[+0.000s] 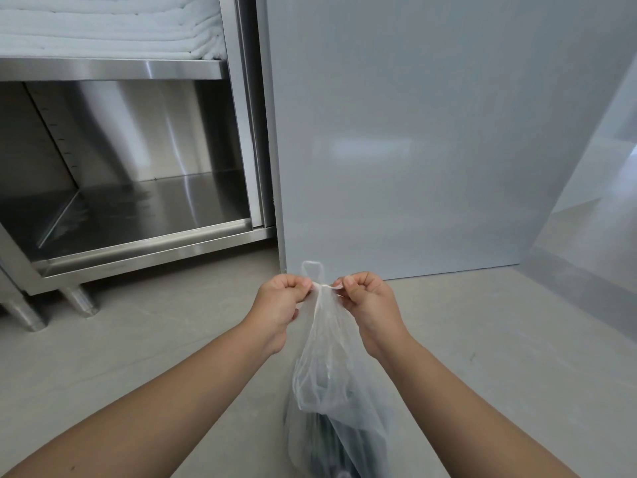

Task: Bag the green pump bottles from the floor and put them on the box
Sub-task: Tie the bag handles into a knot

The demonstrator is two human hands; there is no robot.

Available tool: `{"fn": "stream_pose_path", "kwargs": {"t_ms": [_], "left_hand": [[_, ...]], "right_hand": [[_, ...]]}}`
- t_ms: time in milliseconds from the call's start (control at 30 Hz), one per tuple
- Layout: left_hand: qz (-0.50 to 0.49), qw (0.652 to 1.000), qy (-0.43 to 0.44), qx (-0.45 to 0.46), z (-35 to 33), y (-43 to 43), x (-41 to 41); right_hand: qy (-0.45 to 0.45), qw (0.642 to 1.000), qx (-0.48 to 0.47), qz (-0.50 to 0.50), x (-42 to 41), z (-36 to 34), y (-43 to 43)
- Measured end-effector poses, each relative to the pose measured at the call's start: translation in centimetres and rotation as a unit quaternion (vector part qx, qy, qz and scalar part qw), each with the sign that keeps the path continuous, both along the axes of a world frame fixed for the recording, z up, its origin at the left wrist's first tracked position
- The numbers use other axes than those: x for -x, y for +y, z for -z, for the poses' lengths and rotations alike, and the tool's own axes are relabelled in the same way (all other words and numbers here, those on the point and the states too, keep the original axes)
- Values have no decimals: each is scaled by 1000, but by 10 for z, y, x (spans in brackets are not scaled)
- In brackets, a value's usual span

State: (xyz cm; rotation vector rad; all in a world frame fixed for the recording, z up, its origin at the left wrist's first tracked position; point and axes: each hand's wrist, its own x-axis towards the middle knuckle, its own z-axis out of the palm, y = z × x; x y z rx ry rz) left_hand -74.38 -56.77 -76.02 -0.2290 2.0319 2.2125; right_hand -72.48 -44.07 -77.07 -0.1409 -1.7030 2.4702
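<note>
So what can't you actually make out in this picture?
Head view only:
Contents of the plastic bag: a dark blur through crumpled film; number unclear.
Bag's bottom: cut off by the lower edge.
Any knot: hidden by the left hand and right hand pinching its top.
The box: out of frame.

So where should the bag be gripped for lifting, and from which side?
At the twisted neck of the bag, from above, where the left hand and right hand pinch it: the film gathers there, and the dark load hangs straight below.
</note>
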Motion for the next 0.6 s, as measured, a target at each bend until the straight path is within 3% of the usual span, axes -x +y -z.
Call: {"fn": "stream_pose_path", "kwargs": {"t_ms": [600], "left_hand": [[-16, 988, 12, 154, 43, -29, 32]], "right_hand": [[-125, 982, -9, 138, 7, 38, 52]]}}
